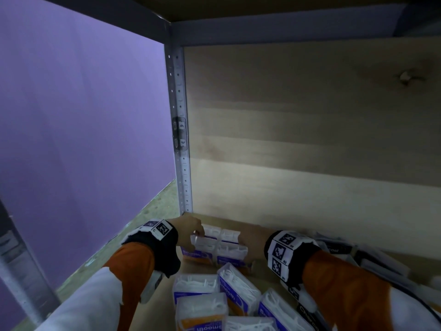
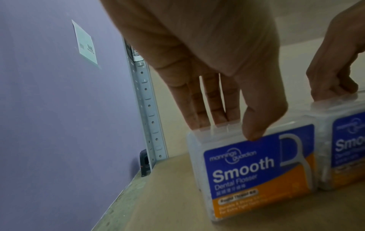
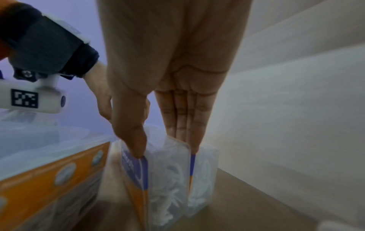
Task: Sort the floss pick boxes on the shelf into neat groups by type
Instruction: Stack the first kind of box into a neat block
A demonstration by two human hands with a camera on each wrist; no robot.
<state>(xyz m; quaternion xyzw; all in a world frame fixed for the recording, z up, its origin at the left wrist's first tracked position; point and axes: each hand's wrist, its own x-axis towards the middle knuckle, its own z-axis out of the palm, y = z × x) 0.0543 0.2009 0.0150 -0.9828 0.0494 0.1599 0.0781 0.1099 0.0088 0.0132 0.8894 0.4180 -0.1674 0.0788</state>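
Left hand (image 2: 207, 65) pinches the left upright Smooth flosser box (image 2: 254, 175) by its top, thumb in front, fingers behind. Right hand (image 3: 173, 81) pinches the neighbouring Smooth box (image 3: 168, 179) likewise. Both boxes touch, standing on the shelf (image 2: 164, 203), lower centre of head view. More boxes (image 1: 202, 304) lie flat below.

I'm seeing clear Smooth boxes (image 2: 254, 175) wearing blue-and-orange labels with white lettering, orange sleeves (image 1: 346, 280) showing, black-and-white checker tags on the wristbands (image 1: 284, 252), a purple wall (image 1: 83, 127) glowing alongside.
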